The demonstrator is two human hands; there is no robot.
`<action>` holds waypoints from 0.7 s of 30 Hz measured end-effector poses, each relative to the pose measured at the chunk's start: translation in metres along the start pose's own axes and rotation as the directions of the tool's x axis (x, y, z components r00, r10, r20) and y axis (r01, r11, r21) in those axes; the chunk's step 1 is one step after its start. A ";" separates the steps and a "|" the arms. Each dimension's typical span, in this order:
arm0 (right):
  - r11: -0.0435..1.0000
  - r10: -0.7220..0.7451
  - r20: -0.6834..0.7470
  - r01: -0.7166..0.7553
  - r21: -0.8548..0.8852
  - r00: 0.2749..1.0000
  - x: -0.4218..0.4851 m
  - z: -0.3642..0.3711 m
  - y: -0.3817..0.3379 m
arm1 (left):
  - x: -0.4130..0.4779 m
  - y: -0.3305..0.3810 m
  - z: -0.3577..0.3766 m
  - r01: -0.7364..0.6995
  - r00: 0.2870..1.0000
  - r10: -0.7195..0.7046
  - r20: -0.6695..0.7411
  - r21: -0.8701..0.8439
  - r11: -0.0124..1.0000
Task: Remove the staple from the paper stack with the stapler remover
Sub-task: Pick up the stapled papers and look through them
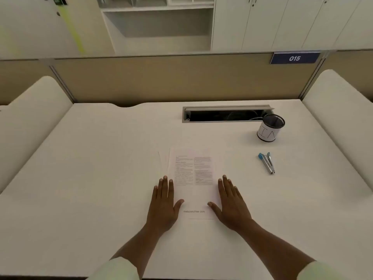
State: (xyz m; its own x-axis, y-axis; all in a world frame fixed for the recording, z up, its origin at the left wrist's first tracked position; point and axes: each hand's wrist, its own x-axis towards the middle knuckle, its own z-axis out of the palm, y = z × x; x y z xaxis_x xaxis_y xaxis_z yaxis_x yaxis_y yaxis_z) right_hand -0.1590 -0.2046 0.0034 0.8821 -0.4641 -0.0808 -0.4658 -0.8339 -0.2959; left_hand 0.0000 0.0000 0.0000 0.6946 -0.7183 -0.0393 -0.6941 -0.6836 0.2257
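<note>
Both hands (163, 207) (232, 207) flat, empty, flanking paper stack (192, 178); staple unseen; remover (267, 162) far right.

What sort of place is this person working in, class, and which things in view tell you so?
Most likely an office cubicle or numbered study desk: a partition panel carries a sign reading 015, the white desk has a cable slot, and storage cabinets stand behind.
</note>
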 end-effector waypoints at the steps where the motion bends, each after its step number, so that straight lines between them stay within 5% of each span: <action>1: 1.000 0.012 0.007 -0.012 0.005 1.000 -0.001 0.003 -0.001 | -0.003 -0.001 0.004 0.013 1.000 -0.013 0.010 -0.003 1.000; 12: 0.983 0.182 -0.001 -0.182 -0.008 0.983 0.012 -0.017 -0.031 | -0.009 0.007 0.011 0.093 0.996 -0.092 0.014 -0.106 0.990; 21: 0.840 0.442 0.101 -0.451 0.300 0.891 0.030 -0.017 -0.062 | -0.001 0.017 0.006 0.128 0.992 -0.127 0.018 -0.155 0.980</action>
State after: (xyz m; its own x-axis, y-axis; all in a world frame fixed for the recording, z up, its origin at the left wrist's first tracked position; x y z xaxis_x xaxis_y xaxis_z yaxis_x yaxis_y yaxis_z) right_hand -0.1053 -0.1719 0.0350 0.5870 -0.7523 -0.2993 -0.7686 -0.4016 -0.4979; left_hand -0.0133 -0.0113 -0.0020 0.7734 -0.6282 -0.0849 -0.5619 -0.7414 0.3669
